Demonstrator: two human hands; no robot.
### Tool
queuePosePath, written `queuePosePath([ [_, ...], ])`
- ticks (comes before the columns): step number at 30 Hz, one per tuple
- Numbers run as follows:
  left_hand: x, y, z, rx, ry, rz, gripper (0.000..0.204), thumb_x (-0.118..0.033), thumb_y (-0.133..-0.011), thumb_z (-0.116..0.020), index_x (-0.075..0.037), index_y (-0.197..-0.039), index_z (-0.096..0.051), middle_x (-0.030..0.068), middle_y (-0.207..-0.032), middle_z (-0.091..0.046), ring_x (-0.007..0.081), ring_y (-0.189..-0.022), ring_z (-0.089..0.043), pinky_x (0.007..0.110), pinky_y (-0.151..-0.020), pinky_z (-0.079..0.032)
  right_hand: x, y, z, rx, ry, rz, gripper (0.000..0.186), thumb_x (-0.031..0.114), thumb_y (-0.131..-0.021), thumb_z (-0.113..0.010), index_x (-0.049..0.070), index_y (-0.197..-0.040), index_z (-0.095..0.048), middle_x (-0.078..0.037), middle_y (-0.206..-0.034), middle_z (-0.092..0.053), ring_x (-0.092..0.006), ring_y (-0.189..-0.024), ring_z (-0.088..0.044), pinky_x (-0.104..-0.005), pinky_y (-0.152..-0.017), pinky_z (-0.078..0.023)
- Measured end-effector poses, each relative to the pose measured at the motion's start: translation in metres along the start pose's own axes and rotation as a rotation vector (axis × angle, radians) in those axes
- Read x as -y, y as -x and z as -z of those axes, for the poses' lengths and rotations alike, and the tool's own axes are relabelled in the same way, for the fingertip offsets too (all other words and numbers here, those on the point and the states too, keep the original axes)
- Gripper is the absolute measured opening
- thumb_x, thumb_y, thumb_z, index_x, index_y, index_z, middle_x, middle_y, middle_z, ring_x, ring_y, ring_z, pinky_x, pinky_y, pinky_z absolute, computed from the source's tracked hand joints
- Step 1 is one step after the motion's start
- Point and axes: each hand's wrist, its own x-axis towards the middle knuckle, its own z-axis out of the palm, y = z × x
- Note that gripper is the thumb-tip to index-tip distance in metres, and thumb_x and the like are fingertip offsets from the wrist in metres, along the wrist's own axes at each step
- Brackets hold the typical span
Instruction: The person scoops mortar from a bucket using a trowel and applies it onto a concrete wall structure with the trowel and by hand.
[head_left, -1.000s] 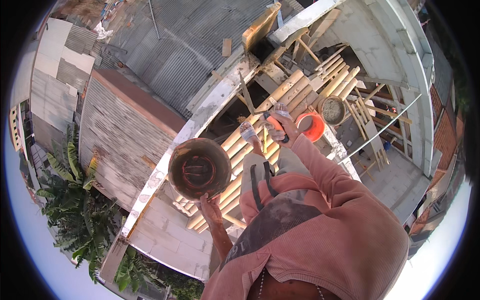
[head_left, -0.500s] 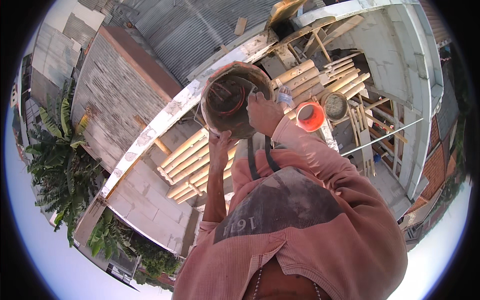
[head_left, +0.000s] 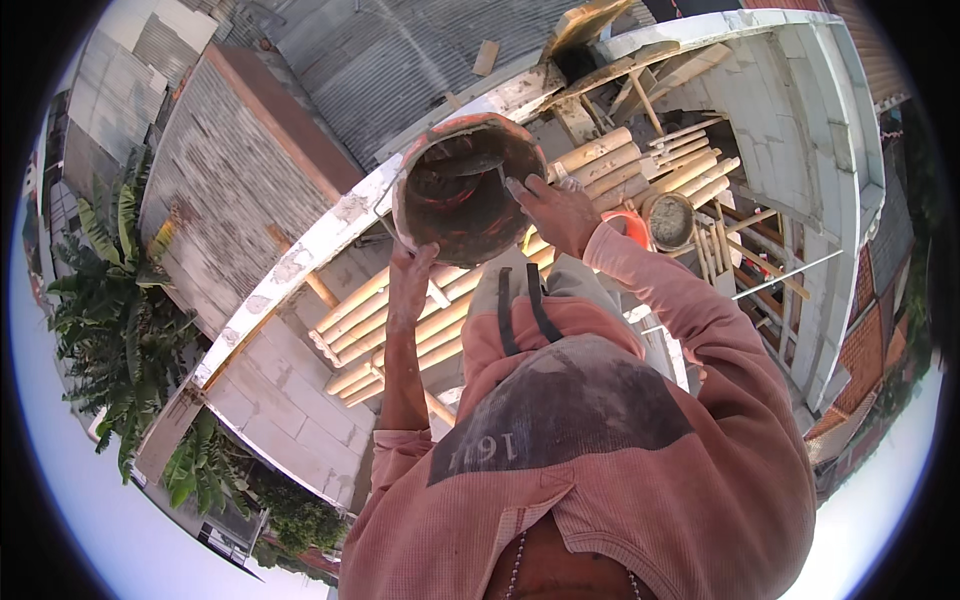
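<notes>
A mortar-smeared bucket (head_left: 455,240) is tipped toward me beside the white wall top, its dark inside showing. My left hand (head_left: 412,262) grips its near rim at the lower left, fingers closed. At the bucket's right side my right hand (head_left: 562,212) is wrapped round the handle of a trowel. The trowel's grey blade (head_left: 478,164) reaches into the bucket, over the dark mix inside. Most of the trowel's handle is hidden in my fingers.
Below lie several bamboo poles (head_left: 430,330). A red-orange bucket (head_left: 630,228), partly behind my right arm, stands beside a round container of grey mix (head_left: 670,220). A pale wall top (head_left: 300,270) curves past; corrugated roofing (head_left: 370,80) lies beyond. Banana plants (head_left: 110,300) grow at left.
My right hand has moved right and slightly down with the trowel, whose blade now shows clearly inside the bucket. The bucket and my left hand have shifted a little left and up.
</notes>
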Motion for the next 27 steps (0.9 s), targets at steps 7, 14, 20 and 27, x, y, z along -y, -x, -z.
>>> queuePosePath([
  [7,-0.009,0.001,-0.004,0.0,0.028,0.001,0.04,-0.014,-0.092,-0.055,0.003,-0.127,-0.049,0.0133,-0.111,-0.066,0.0243,-0.097,-0.069,0.037,-0.085,-0.06,-0.007,0.004,0.019,-0.025,0.199,0.112,0.053,0.01,-0.087,-0.058,0.007,-0.139,-0.047,-0.011,-0.118,-0.053,-0.0313,-0.093,-0.069,-0.0429,-0.072,-0.059],
  [14,-0.01,-0.002,-0.012,-0.037,0.037,-0.051,0.042,-0.014,-0.091,-0.055,0.003,-0.129,-0.046,0.0144,-0.113,-0.064,0.0255,-0.098,-0.069,0.039,-0.087,-0.059,-0.007,0.014,0.003,0.086,0.282,0.059,0.065,0.008,-0.082,-0.063,0.011,-0.144,-0.044,-0.014,-0.12,-0.055,-0.0334,-0.095,-0.067,-0.0448,-0.068,-0.058],
  [20,-0.006,-0.005,-0.025,-0.032,0.052,-0.066,0.042,-0.011,-0.09,-0.053,0.003,-0.13,-0.047,0.013,-0.117,-0.062,0.0216,-0.099,-0.067,0.038,-0.089,-0.061,0.017,0.005,-0.004,-0.114,0.354,-0.029,0.049,0.009,-0.087,-0.059,0.0,-0.133,-0.047,-0.016,-0.115,-0.054,-0.0337,-0.092,-0.069,-0.0444,-0.068,-0.059],
  [27,-0.001,-0.005,-0.031,-0.029,0.086,-0.047,0.046,-0.011,-0.09,-0.053,0.001,-0.134,-0.044,0.0128,-0.119,-0.06,0.0227,-0.101,-0.067,0.036,-0.085,-0.061,0.027,0.005,0.016,-0.168,0.232,-0.013,0.05,0.01,-0.089,-0.056,-0.003,-0.136,-0.044,-0.018,-0.115,-0.054,-0.034,-0.085,-0.069,-0.045,-0.067,-0.058],
])
